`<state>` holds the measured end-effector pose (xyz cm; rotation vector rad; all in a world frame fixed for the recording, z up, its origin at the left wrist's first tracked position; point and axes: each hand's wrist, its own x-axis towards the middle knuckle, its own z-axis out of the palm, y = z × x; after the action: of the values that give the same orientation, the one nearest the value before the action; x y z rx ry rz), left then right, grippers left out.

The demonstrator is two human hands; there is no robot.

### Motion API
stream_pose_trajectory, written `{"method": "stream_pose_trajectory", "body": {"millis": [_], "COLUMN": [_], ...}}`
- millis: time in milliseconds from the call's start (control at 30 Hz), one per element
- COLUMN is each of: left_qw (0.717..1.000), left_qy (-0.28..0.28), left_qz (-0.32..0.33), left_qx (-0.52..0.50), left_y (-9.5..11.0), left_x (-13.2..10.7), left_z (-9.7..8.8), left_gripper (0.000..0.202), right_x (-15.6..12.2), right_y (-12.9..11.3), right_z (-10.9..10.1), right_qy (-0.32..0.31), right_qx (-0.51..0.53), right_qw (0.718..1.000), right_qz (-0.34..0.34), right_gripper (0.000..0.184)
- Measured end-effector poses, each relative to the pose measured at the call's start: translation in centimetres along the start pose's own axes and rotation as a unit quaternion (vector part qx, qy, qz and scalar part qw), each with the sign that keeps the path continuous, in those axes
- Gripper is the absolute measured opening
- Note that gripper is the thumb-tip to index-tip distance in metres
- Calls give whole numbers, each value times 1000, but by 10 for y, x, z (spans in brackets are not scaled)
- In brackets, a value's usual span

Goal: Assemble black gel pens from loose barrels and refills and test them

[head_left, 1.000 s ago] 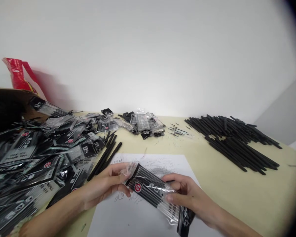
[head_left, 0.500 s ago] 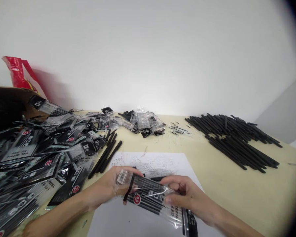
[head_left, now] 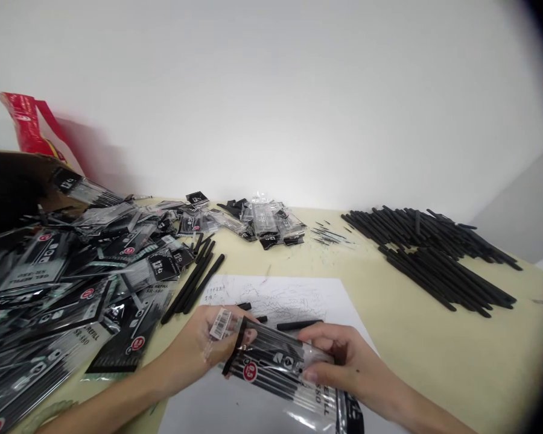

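on my head feed i have the clear packet (head_left: pixel 276 364) of dark refills held slantwise above the white sheet (head_left: pixel 221 404) on the table (head_left: pixel 434 361), a scribbled patch beyond it. the left hand's (head_left: pixel 203 337) grip is closed around the barcode end, thumb showing through the film; the right hand (head_left: pixel 346 360) pinches the other half between thumb and fingers. a black stick (head_left: pixel 298 324) lies just beyond the right fingers — whether they touch, i can't tell. to my left spreads a packet pile (head_left: pixel 72 289); well off right, a stack of black sticks (head_left: pixel 447 280).
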<state>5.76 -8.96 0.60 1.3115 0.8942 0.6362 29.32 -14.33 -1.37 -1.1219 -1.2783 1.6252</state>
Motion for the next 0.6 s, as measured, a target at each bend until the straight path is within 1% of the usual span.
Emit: {"method": "stream_pose_trajectory", "body": {"millis": [100,167,267,333,467,600], "left_qw": [999,998,996,993,986,980], "left_qy": [13,21,50,66,75,81], "left_qz": [7,8,22,36,78,96], "left_qx": [44,54,75,96,124,151], "left_y": [-1,1,3,2,-2,-1], "left_x": [-1,0,2,4,7,7], "left_z": [0,0,-1,-4,-8,-9], "left_gripper": [29,31,32,31,29,27], "right_x": [0,0,-2,-3,-4,-1], "right_y": [1,0,-6,-10,-13,-13], "right_z": [1,-1,-4,-6,-8,-9], "right_qy": [-5,-5,-3,16,75,95], "right_qx": [1,-2,-26,-58,-126,-160], "right_qw": [1000,1000,1000,998,989,982], "right_qz": [-2,-6,-16,-20,-31,-40], "right_gripper": [34,37,42,42,39,38]}}
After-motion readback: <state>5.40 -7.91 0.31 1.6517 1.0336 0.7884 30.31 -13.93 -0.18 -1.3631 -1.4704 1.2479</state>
